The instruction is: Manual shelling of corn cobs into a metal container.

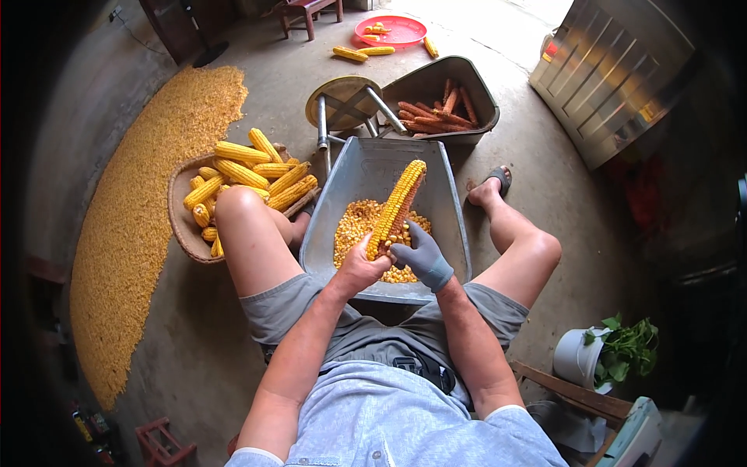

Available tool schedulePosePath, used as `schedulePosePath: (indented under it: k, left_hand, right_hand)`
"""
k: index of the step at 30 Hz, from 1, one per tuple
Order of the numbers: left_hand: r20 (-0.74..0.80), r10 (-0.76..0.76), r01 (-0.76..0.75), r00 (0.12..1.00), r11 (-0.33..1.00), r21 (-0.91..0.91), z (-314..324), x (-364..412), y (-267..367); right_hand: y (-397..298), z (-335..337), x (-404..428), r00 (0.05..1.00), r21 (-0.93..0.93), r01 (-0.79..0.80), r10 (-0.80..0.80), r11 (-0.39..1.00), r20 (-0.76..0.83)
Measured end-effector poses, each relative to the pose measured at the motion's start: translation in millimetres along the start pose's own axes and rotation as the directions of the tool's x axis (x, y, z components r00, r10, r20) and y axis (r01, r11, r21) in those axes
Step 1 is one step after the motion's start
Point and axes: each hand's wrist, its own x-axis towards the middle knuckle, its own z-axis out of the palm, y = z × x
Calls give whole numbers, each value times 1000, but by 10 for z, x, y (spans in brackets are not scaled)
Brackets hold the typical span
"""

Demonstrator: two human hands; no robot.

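My bare left hand point(362, 265) grips the lower end of a partly shelled ear of corn point(398, 204), which tilts up and away from me. Yellow kernels cover its left side, while reddish bare cob shows along the right. In a grey glove, my right hand point(422, 254) presses against the ear's lower right side near several kernels; its thumb and fingers are partly curled. Below both hands is a grey metal wheelbarrow-like tub point(318, 233) between my knees. Loose corn kernels point(356, 227) lie in its bottom.
A woven basket point(182, 201) of whole ears stands by my left knee. Bare cobs point(435, 117) fill part of a dark bin point(487, 96) ahead, beside a tipped stool point(344, 102). Kernels point(146, 192) spread along the left wall. A red tray point(408, 38) lies farther off.
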Motion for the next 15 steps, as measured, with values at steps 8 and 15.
schedulePosePath:
  k: [8,15]
  left_hand:
    - [-169,76,-41,983,979,198,113,32,-150]
    - [-82,59,-41,995,979,199,98,77,-263]
  right_hand:
    - [292,257,181,946,-274,-111,18,955,-322]
    - [495,173,276,929,-275,-191,83,942,-362]
